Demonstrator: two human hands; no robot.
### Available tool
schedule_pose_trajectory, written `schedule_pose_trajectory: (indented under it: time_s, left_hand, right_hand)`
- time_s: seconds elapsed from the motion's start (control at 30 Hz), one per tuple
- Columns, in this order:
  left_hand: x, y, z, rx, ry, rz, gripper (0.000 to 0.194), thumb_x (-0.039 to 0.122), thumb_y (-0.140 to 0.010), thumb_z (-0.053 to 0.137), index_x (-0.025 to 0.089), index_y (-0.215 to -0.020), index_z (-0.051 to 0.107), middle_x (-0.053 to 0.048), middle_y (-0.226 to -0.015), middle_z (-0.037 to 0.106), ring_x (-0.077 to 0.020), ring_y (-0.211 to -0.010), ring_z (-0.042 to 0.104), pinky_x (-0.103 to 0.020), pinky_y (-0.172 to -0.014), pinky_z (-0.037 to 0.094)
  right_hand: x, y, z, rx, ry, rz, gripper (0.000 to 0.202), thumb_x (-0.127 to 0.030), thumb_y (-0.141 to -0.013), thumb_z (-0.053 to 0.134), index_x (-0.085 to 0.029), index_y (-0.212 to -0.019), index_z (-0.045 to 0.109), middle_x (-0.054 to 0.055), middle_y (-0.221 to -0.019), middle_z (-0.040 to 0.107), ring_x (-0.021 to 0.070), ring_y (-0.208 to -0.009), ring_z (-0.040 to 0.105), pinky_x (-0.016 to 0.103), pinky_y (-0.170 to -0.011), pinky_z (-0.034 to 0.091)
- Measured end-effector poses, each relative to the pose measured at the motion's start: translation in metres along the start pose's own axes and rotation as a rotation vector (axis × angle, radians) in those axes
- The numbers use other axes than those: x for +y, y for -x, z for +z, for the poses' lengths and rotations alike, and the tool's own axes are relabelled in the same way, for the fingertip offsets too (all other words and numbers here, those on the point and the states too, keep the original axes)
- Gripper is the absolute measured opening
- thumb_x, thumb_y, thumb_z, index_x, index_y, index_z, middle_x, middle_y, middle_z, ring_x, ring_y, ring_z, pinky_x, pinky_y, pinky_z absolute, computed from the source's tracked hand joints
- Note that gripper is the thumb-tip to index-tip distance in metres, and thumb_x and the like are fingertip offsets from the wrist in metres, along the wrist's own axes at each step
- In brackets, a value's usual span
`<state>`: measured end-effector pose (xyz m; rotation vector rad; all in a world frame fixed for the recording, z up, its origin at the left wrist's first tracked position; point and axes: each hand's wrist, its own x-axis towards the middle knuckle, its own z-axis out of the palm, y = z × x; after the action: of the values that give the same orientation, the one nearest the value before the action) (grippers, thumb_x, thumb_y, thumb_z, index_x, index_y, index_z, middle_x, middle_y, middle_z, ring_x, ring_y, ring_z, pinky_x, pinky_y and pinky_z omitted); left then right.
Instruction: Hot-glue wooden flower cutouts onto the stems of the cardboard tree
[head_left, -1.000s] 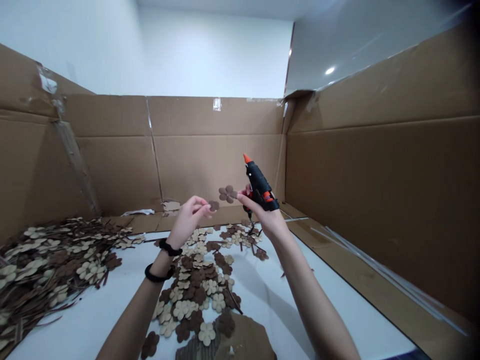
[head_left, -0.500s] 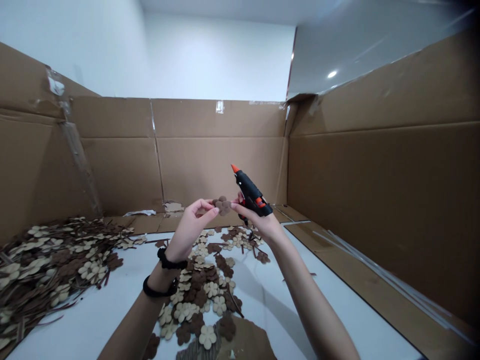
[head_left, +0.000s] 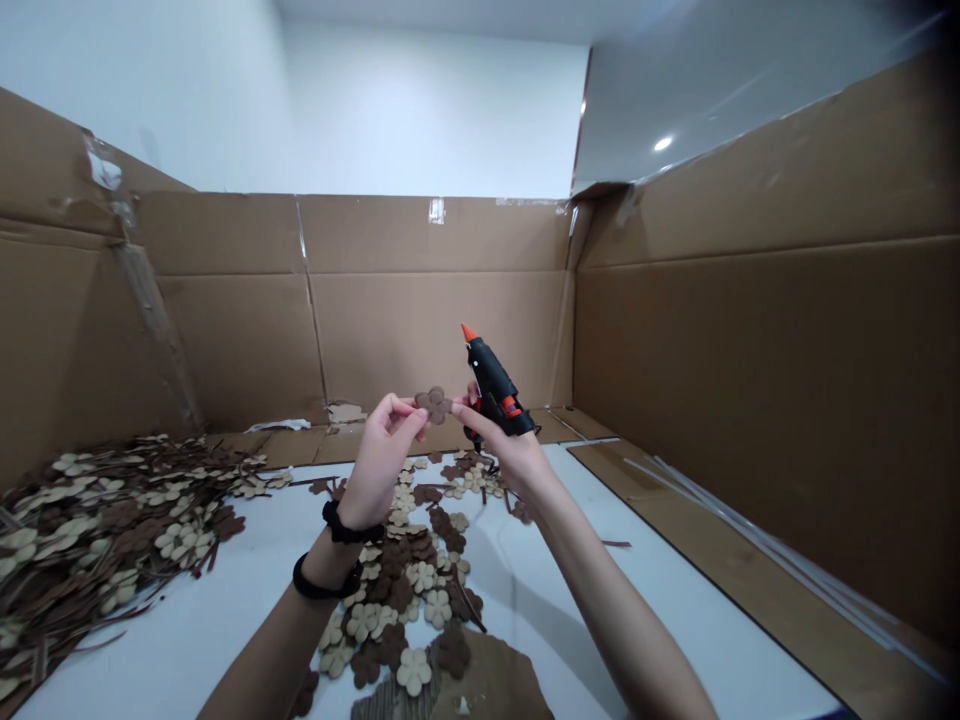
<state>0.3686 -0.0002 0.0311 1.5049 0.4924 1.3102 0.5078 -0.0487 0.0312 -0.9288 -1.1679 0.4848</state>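
Between my hands, above the white table, is a brown flower cutout (head_left: 435,403) with rounded petals. My left hand (head_left: 386,445) pinches its left side between thumb and fingers. The fingertips of my right hand (head_left: 506,445) touch its right edge. That same hand also holds a black glue gun (head_left: 491,375), whose orange nozzle points up and to the left. The glue gun's handle is mostly hidden by the hand. Beneath my hands lies a scatter of brown and cream flower cutouts (head_left: 405,570).
A large heap of flower cutouts and thin brown strips (head_left: 135,500) covers the left side. A torn cardboard piece (head_left: 495,680) lies at the front. Clear glue sticks (head_left: 757,545) rest along the right. Cardboard walls (head_left: 442,320) enclose the white table (head_left: 570,600).
Both hands have shifted slightly, the brown flower moving a little left. The glue gun has moved slightly left and tilts a bit more upright.
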Motion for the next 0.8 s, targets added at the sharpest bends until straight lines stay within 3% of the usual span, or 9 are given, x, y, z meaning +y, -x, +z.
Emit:
schedule_pose_trajectory:
  time_s: [0.3,0.5,0.63,0.8]
  left_hand:
    - [0.0016,0.0024,0.0062,0.081,-0.068,0.080,0.019,0.022,-0.075,0.058,0.019,-0.067,0.041,-0.002,-0.086,0.059,-0.0125,-0.078,0.056,-0.024,-0.071,0.044]
    - [-0.0039,0.0027,0.0053,0.079,-0.062,0.087,0.019,0.027,-0.076,0.060,0.019,-0.073,0.043,0.000,-0.080,0.057,-0.0113,-0.070,0.055,-0.024,-0.066,0.044]
    - [-0.0037,0.0007,0.0024,0.010,-0.047,0.026,0.023,0.037,-0.082,0.056,0.020,-0.093,0.047,0.002,-0.073,0.056,-0.0113,-0.065,0.053,-0.023,-0.061,0.042]
    - [-0.0020,-0.0030,-0.0010,-0.121,-0.224,0.063,0.019,0.037,-0.083,0.056,0.018,-0.083,0.053,-0.001,-0.082,0.059,-0.0134,-0.078,0.056,-0.024,-0.071,0.043]
  right_hand:
    - [-0.0037,0.0049,0.0070,-0.055,0.013,-0.022,0.024,-0.040,-0.074,0.067,-0.021,-0.081,0.053,0.000,-0.081,0.052,0.0142,-0.077,0.051,0.028,-0.073,0.042]
    - [-0.0036,0.0043,0.0103,-0.040,-0.009,-0.056,0.024,-0.036,-0.071,0.069,-0.020,-0.077,0.052,-0.001,-0.076,0.051,0.0137,-0.073,0.051,0.029,-0.073,0.043]
    - [-0.0029,0.0040,0.0084,-0.047,0.031,-0.065,0.024,-0.037,-0.072,0.067,-0.020,-0.078,0.052,0.000,-0.077,0.051,0.0136,-0.073,0.051,0.028,-0.071,0.042]
    - [-0.0038,0.0042,0.0089,-0.108,0.064,-0.073,0.022,-0.034,-0.073,0.067,-0.020,-0.078,0.051,-0.002,-0.074,0.051,0.0117,-0.068,0.049,0.026,-0.066,0.041]
